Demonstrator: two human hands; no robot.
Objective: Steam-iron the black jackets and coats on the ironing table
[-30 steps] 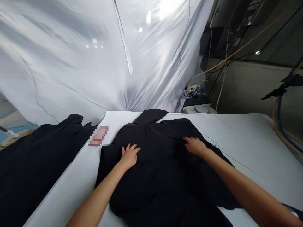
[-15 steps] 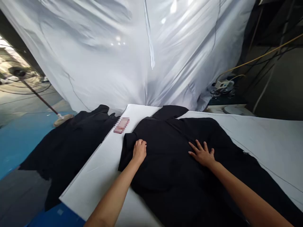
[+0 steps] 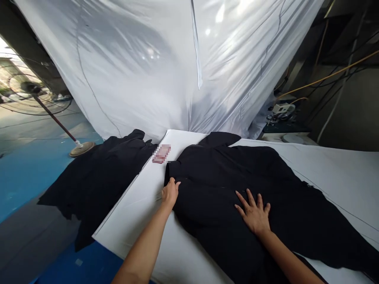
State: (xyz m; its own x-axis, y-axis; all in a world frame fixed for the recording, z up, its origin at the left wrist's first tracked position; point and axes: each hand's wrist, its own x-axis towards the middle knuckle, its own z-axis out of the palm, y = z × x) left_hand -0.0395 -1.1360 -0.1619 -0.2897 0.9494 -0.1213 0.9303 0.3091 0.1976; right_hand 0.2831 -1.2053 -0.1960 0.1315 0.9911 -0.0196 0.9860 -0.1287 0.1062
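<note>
A black garment [image 3: 213,169] lies spread over the white table [image 3: 127,221], its collar part at the far side. At the garment's left edge, my left hand [image 3: 170,193] is closed with fingers bent round the edge of the cloth. My right hand [image 3: 254,213] lies flat on the middle of the garment, fingers spread. Beyond my left hand, a pixelated reddish item [image 3: 161,154] rests near the table's left edge.
More black cloth [image 3: 109,173] is heaped beside the table's left edge. A standing fan [image 3: 53,114] is at the far left. White sheeting [image 3: 142,79] hangs behind the table. A small device with cables [image 3: 281,110] sits at the back right.
My left hand has shifted down to the garment's edge, drawing the left part of the cloth nearer. My right hand has moved nearer, still spread. The view has turned slightly left.
</note>
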